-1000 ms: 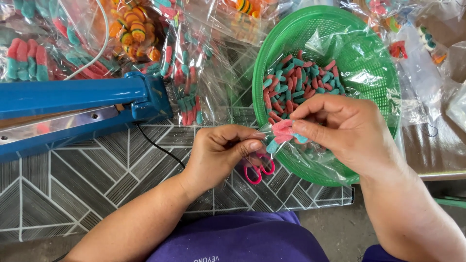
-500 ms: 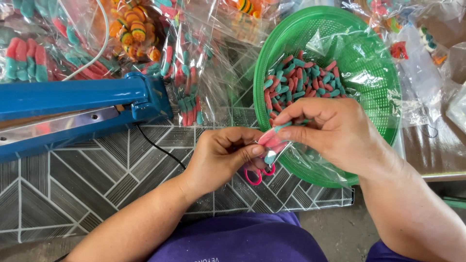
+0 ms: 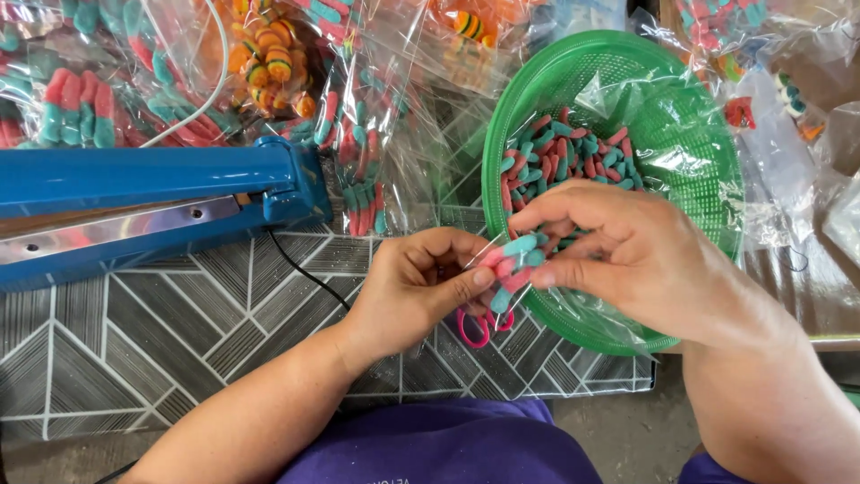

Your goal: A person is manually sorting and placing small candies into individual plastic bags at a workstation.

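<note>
A small clear bag [image 3: 491, 269] was held between the two hands, just in front of the green basket [image 3: 708, 179]. The left hand [image 3: 421, 287] was pinched shut on the bag's near edge, thumb pressed across the plastic. The right hand [image 3: 627, 255] was clamped on a bunch of pink-and-teal candies [image 3: 515, 255], fingers curled tight around them.

Compared with a second ago, the candies had been carried lower and pushed closer to the left thumb; half a second back they were seen tilted at the bag's mouth, and now they were lined up side by side against it. How far they had been slid inside could not be told, since the plastic was nearly invisible there. The bag was judged to be partly filled, the bunch not yet released.

Pink scissors [image 3: 484, 327] were left lying on the patterned cloth [image 3: 179, 332], just under the hands. More loose candies [image 3: 564, 157] were heaped in the basket. The blue sealer [image 3: 152, 202] was seen well to the left, untouched, with filled bags [image 3: 358, 116] piled behind it. The whole view had also been shifted slightly downward.
</note>
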